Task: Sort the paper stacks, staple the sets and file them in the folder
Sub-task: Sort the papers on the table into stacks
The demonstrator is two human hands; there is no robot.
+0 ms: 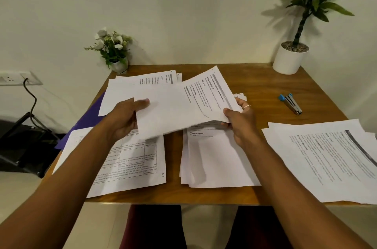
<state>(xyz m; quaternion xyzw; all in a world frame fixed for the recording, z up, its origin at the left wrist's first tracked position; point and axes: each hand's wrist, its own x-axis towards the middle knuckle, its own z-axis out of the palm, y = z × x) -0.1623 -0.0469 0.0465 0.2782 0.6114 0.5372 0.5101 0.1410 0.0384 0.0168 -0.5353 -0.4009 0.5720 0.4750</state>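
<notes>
- Brown wooden tabletop (255, 85) stands against a pale wall.
- Both hands, left hand (124, 120) and right hand (240, 120), pinch opposite edges of one raised white printed sheet (183, 106).

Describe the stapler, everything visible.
The stapler is small, with a grey metal body and a blue plastic end cap at its far end. It looks closed and lies flat on the wooden table, angled diagonally, right of centre. Nothing touches it; neither hand is near, and the paper stacks lie clear of it.
</notes>
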